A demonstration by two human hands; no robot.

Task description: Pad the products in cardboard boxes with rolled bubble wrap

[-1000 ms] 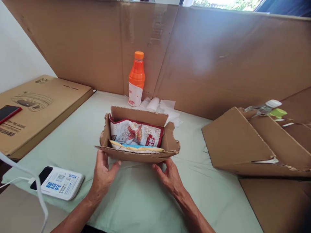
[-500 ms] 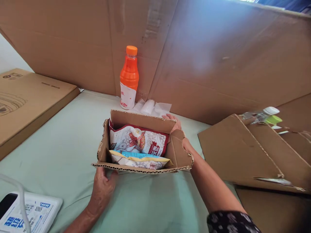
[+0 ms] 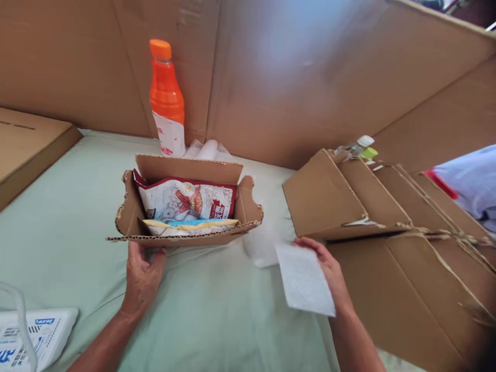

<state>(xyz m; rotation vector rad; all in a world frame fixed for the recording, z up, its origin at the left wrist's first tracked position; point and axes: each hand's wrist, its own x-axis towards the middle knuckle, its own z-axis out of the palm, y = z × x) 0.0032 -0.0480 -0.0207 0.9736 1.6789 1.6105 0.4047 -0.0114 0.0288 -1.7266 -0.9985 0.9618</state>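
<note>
The left hand (image 3: 141,271) pinches the front wall of the torn brown cardboard box (image 3: 186,206) of snack packets on the green-covered table (image 3: 217,315). The right hand (image 3: 329,274), fingers closed on a thin white tissue sheet (image 3: 304,281), hangs just right of it. That limp sheet could slip free, and a tug might rip the ragged wall.

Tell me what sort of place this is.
Probably a makeshift home packing spot, not a proper workshop: a surface covered with pale green cloth, walled in by big brown cardboard sheets. A small torn cardboard box holds snack packets, and an orange drink bottle stands behind it.
</note>
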